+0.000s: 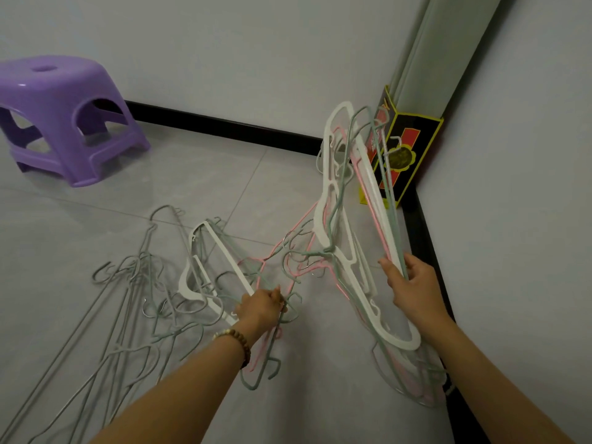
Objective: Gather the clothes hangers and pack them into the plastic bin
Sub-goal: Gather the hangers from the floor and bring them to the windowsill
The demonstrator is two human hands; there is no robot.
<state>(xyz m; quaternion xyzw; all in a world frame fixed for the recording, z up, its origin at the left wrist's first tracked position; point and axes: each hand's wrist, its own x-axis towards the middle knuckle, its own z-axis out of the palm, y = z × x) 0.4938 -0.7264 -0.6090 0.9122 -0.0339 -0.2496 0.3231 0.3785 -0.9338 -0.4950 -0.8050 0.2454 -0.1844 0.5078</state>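
Hangers (330, 187) gripped by left hand (261, 307) and right hand (410, 286); box (404, 161) lettering illegible.

purple stool (69, 116) on grey tiles (192, 177)

Stool (64, 120) left, box (400, 155) right

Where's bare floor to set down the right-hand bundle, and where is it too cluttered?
Bare floor: the tiles between the purple stool and the bundle, up to the black baseboard; also the strip between the forearms. Crowded: the grey wire hangers at left, the tangle the left hand grips, and the corner by the black-and-yellow box near the right hand.
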